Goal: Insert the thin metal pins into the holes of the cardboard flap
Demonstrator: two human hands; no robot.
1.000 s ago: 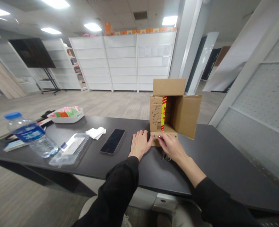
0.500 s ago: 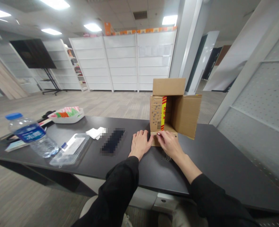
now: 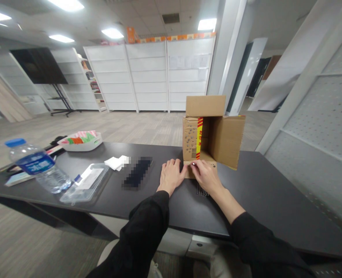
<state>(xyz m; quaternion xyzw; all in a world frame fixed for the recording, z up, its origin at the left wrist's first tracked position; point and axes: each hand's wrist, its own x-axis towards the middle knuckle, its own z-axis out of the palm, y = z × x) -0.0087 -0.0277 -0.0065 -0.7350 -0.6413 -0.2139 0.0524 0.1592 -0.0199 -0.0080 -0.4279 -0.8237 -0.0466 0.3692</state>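
An opened cardboard box point(image 3: 191, 135) stands on the desk, its flaps spread and its mouth facing me. Several small grey round spots dot its left side. My left hand point(image 3: 171, 175) lies with its fingers stretched on the desk, thumb at the left edge of the box's lower flap point(image 3: 190, 173). At that flap my right hand point(image 3: 207, 175) pinches a small shiny screw-like metal piece point(image 3: 193, 164) between thumb and forefinger. Its lower part is hidden. Several long thin metal pieces point(image 3: 202, 190) lie side by side on the desk, partly under my right hand.
Left on the desk are a dark phone-like object point(image 3: 138, 172), blurred out, white tissue point(image 3: 115, 163), a clear plastic case point(image 3: 85, 183), and a tilted water bottle point(image 3: 39, 166). Behind them sits a white tray point(image 3: 81, 146) of colourful items. A perforated panel point(image 3: 318, 127) rises at the right.
The view has shifted very slightly. Both hands stay at the flap, and the right hand keeps its pinch on the metal piece.
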